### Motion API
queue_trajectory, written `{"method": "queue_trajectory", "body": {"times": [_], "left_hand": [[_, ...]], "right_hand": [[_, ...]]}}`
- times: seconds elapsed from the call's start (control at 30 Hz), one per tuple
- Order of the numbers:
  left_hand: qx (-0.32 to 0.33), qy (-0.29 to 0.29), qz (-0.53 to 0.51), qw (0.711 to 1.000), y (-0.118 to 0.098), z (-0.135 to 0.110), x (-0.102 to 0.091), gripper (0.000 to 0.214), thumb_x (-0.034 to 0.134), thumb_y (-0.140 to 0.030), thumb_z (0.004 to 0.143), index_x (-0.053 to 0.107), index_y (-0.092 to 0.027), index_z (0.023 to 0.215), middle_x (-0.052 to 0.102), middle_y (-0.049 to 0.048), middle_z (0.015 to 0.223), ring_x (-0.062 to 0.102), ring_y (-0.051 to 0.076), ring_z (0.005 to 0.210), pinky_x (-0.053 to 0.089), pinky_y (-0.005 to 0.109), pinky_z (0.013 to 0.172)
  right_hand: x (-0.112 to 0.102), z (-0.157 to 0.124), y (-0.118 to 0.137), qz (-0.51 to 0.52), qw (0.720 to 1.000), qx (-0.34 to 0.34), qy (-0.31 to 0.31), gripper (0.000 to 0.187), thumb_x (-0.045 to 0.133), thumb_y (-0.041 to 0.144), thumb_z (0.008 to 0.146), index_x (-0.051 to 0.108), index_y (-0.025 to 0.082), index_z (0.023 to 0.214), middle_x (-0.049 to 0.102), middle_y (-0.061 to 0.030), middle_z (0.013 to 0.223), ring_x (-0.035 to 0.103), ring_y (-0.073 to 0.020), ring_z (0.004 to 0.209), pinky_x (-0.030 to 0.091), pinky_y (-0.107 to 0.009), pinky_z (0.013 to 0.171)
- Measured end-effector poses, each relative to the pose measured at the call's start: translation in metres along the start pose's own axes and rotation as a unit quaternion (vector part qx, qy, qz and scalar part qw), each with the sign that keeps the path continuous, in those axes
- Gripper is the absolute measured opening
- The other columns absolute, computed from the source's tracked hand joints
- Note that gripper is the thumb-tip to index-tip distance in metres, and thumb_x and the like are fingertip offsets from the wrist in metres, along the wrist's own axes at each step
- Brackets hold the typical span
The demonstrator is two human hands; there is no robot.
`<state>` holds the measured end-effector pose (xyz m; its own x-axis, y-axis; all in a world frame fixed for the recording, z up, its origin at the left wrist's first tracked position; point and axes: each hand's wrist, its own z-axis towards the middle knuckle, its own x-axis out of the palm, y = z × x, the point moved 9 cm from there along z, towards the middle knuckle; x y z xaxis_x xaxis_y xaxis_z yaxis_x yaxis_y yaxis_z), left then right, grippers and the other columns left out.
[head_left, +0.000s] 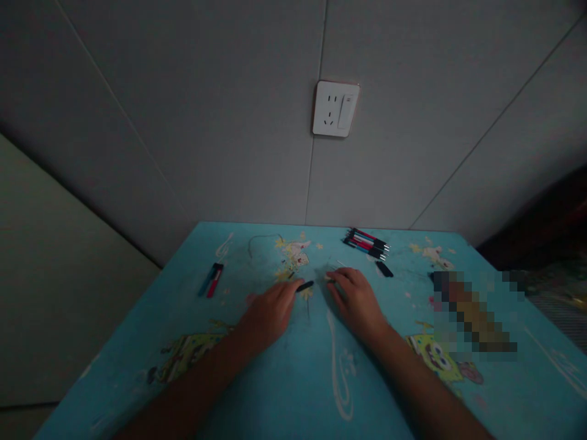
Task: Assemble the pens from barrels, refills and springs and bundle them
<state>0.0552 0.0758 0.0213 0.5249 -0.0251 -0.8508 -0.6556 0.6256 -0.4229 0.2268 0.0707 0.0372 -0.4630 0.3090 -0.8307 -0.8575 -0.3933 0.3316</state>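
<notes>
My left hand [270,308] rests on the blue cartoon-printed table [293,379], fingers closed around a small black pen part [305,285] that sticks out at its fingertips. My right hand [355,299] lies just to the right, fingers curled over something small and pale [329,278] that I cannot make out. A thin clear refill [342,264] lies just beyond the right fingertips. The room is dim.
A bundle of red, black and blue pens [367,243] lies at the far right, with a black cap [384,269] near it. Two pens, blue and red [211,280], lie at the left. A wall socket [334,109] is above. A pixelated patch covers the table's right side.
</notes>
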Motion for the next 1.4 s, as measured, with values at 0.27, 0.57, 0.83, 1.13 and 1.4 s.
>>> {"method": "queue_trajectory", "body": {"times": [0.27, 0.57, 0.83, 1.13, 1.4], "left_hand": [[-0.137, -0.019, -0.355, 0.925, 0.017, 0.000, 0.005, 0.031, 0.051, -0.033, 0.096, 0.050, -0.023, 0.125, 0.070, 0.0030, 0.093, 0.052, 0.009, 0.049, 0.039, 0.020, 0.047], [-0.157, 0.026, -0.406, 0.900, 0.032, 0.000, 0.007, 0.029, 0.056, -0.033, 0.092, 0.064, -0.022, 0.117, 0.064, -0.0002, 0.072, 0.060, 0.014, 0.064, 0.043, 0.022, 0.057], [-0.123, -0.021, -0.388, 0.913, 0.021, 0.007, -0.013, 0.015, 0.065, -0.024, 0.086, 0.066, -0.022, 0.100, 0.073, 0.0037, 0.107, 0.068, 0.020, 0.100, 0.049, 0.031, 0.088], [-0.113, -0.026, -0.353, 0.928, 0.025, 0.006, -0.012, 0.013, 0.065, -0.022, 0.085, 0.069, -0.023, 0.097, 0.074, 0.0030, 0.110, 0.069, 0.020, 0.100, 0.051, 0.033, 0.090], [-0.096, -0.064, -0.338, 0.934, 0.022, 0.006, -0.024, 0.016, 0.067, -0.019, 0.081, 0.069, -0.022, 0.097, 0.071, 0.0062, 0.114, 0.067, 0.022, 0.099, 0.052, 0.036, 0.088]], "right_hand": [[0.012, 0.007, -0.016, -0.078, 0.997, 0.006, 0.013, 0.019, 0.060, 0.024, 0.092, 0.070, 0.025, 0.108, 0.058, -0.0115, 0.124, 0.053, -0.0286, 0.112, 0.044, -0.044, 0.093], [0.006, 0.001, -0.028, 0.206, 0.972, 0.107, -0.031, 0.017, 0.060, 0.034, 0.092, 0.070, 0.021, 0.097, 0.070, -0.0077, 0.101, 0.061, -0.0232, 0.094, 0.045, -0.037, 0.085], [0.024, -0.005, -0.033, 0.502, 0.831, 0.239, 0.002, 0.027, 0.075, 0.042, 0.080, 0.070, 0.019, 0.092, 0.070, -0.0022, 0.082, 0.060, -0.0148, 0.073, 0.043, -0.026, 0.069], [0.032, -0.009, -0.029, 0.521, 0.815, 0.251, 0.035, 0.030, 0.075, 0.042, 0.080, 0.070, 0.017, 0.097, 0.068, -0.0033, 0.078, 0.059, -0.0148, 0.071, 0.043, -0.027, 0.066], [0.036, -0.009, -0.023, 0.512, 0.817, 0.260, 0.049, 0.037, 0.075, 0.048, 0.078, 0.070, 0.016, 0.097, 0.066, -0.0017, 0.069, 0.058, -0.0147, 0.064, 0.044, -0.028, 0.063]]}}
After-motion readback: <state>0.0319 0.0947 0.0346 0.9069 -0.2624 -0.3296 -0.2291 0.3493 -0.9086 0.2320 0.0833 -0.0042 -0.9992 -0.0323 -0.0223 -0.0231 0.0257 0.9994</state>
